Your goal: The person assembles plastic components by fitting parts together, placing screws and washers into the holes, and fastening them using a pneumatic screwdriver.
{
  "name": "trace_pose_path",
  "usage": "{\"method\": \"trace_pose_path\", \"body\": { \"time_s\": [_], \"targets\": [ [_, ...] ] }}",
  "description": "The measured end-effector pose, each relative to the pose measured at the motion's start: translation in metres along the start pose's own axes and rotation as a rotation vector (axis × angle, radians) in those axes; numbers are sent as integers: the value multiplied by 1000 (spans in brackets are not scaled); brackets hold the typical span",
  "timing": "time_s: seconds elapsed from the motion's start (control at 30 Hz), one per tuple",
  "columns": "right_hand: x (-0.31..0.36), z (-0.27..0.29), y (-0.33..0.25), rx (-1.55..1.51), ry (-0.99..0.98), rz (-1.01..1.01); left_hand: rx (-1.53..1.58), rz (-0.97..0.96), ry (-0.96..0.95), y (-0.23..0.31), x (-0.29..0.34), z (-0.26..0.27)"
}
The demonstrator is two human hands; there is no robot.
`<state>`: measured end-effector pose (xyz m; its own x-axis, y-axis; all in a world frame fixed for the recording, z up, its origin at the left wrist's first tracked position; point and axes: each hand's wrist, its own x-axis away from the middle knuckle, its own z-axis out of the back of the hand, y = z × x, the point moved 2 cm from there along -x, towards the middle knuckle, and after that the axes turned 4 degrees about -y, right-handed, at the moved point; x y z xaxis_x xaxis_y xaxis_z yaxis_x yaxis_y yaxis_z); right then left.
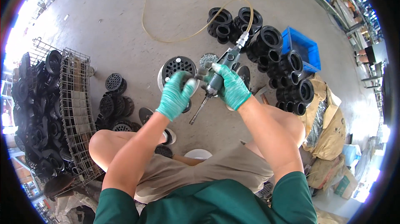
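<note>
My right hand (233, 86), in a green-and-white knit glove, is closed around a pneumatic screwdriver (216, 80). The tool's long bit points down and toward me, clear of the grate. My left hand (177, 95), gloved alike, hovers over the near side of a round black drain grate (173, 66). Its fingers are curled in, and whatever may be between them is hidden. Two small pale round pieces show on the grate, and a white rim (160, 80) shows beneath it. Just beyond the tool lies a round dish of small metal parts (208, 58), partly covered by my right hand.
A yellowish air hose (166, 41) loops across the floor to the tool. Black pipe fittings (268, 38) stand in rows at right, beside a blue crate (302, 49). Loose grates (113, 82) and a wire cage (77, 99) of black parts are at left. Brown sacks (327, 128) lie at right.
</note>
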<state>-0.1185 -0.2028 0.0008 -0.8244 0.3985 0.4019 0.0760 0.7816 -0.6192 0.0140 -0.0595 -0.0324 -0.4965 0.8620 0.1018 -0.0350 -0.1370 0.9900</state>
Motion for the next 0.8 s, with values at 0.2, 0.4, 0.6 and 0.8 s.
{"method": "trace_pose_path", "body": {
  "time_s": [0.2,0.4,0.6,0.8],
  "targets": [
    [8,-6,21,252,-127,80,81,106,-221,36,29,-55],
    [28,-13,6,344,-382,86,112,349,-282,52,30,-56],
    [28,-8,20,596,-75,228,-154,213,-173,29,37,-57],
    [40,-7,18,838,95,303,34,157,-58,15,51,-73]
  ]
}}
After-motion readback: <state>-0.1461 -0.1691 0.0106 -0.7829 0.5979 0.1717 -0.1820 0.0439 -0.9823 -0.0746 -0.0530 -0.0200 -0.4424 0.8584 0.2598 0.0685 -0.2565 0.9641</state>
